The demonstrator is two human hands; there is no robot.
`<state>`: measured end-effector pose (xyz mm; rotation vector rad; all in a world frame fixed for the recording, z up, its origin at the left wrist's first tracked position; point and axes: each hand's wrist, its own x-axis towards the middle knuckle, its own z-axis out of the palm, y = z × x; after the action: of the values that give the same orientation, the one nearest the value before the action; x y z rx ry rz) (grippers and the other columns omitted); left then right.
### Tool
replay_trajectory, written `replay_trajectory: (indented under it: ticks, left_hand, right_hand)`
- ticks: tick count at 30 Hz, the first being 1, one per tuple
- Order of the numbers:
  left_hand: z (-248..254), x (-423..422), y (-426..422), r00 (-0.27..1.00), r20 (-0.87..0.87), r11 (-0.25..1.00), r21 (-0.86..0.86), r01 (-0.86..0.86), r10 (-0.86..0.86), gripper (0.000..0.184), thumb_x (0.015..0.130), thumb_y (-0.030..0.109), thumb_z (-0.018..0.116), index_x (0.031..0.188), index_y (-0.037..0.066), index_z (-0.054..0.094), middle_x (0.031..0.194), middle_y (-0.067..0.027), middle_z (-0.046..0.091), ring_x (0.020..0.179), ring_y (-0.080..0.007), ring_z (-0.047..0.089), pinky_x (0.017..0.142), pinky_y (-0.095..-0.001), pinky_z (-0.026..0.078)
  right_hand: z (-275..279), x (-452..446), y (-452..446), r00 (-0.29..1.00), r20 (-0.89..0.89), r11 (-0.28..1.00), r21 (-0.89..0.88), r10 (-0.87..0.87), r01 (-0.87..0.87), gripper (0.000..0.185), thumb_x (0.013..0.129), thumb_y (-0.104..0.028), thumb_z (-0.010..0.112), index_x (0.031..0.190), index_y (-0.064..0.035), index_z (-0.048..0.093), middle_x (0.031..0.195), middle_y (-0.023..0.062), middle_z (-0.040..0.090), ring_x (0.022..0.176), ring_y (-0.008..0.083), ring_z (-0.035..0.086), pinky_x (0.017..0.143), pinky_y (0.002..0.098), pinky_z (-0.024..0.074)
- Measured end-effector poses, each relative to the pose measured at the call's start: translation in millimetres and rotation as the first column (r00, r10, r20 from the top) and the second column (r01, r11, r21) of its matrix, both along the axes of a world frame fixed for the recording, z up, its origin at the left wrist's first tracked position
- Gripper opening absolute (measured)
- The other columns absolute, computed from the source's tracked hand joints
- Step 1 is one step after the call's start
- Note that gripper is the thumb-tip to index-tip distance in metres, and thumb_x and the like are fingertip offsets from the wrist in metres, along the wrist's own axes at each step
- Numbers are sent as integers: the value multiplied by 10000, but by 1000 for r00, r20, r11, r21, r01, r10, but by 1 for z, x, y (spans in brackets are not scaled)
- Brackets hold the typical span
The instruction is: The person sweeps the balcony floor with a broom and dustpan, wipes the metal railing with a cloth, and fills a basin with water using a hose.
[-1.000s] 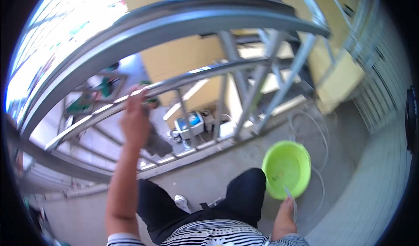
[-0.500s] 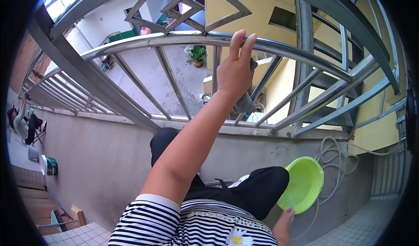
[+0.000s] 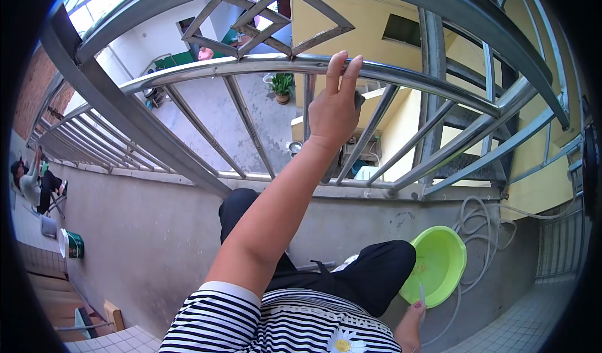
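Observation:
Two fingers of my left hand point(image 3: 335, 111) rest over the shiny metal rail point(image 3: 401, 76), and a dark grey cloth point(image 3: 359, 100) is gripped under the palm. Part of the cloth hangs behind my wrist. At the lower right, my right hand point(image 3: 414, 309) pinches the end of a pale, thin hose point(image 3: 422, 292) at the near rim of a lime green basin point(image 3: 453, 259). Small orange bits show inside the basin. The basin stands on the floor beside my right knee.
Slanted metal bars point(image 3: 249, 124) fill the railing below the rail. Hose coils point(image 3: 480, 234) lie right of the basin. At the far left a person point(image 3: 30, 180) sits near a white and green bucket point(image 3: 74, 244). Steps point(image 3: 461, 165) rise beyond the railing.
Since the first frame the view has turned left, and my left hand has moved along the rail. In the last half second the hand has shifted slightly; both grips look unchanged.

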<state>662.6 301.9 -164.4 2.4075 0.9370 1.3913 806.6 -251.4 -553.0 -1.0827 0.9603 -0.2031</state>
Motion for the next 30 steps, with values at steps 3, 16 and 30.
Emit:
replay_trajectory:
  ticks: [3,16,30]
  left_hand:
    - [1,0,-2,1000,5,1000,-10,3,-3,687,575,-14,590,1170,202,322,1218,-34,280,961,-259,471,619,-339,474]
    - [-1,3,-1,999,38,1000,6,-2,2,681,570,-22,584,1166,187,329,1210,-44,288,997,-263,452,634,-324,472]
    - [-5,7,1,998,68,1000,28,-13,11,653,579,-27,571,1156,178,344,1193,-58,300,1009,-268,443,660,-307,469]
  right_hand:
    - [0,0,-1,1000,3,1000,-5,-14,14,189,762,-210,547,798,-29,508,682,45,494,575,135,490,477,215,415]
    - [11,-6,-6,999,-12,999,-27,-34,33,223,762,-235,550,807,-22,501,689,53,492,581,145,491,478,217,421]
    - [12,-6,2,999,-20,998,-40,-49,49,259,763,-262,553,816,-15,494,698,62,489,586,156,491,480,218,427]
